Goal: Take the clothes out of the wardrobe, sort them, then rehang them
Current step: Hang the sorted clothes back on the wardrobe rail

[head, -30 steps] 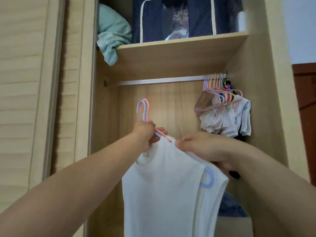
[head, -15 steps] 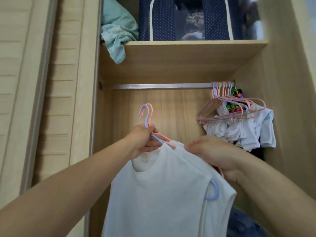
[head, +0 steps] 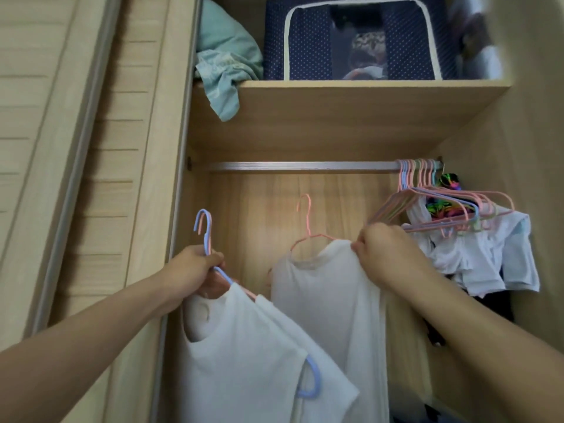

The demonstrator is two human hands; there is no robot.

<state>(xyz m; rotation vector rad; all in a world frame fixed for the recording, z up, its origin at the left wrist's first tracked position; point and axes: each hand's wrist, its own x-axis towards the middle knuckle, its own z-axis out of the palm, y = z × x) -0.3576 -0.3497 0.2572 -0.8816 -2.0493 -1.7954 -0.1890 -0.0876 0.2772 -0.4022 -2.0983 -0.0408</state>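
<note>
The long silver hanging rail [head: 305, 166] ran level, left to right, above both hands. A white shirt on a pink wire hanger [head: 326, 300] was pinched at its shoulder by the right hand [head: 384, 254], its hook directly below the rail. Another white shirt on blue and pink hangers [head: 244, 346] was gripped by the left hand [head: 195, 270], lower and further left.

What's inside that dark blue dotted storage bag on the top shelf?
Through the clear front window of the dark blue dotted fabric storage bag on the wooden top shelf, folded patterned cloth and something pale below it show. The rest is hidden by the opaque fabric and glare.
</note>
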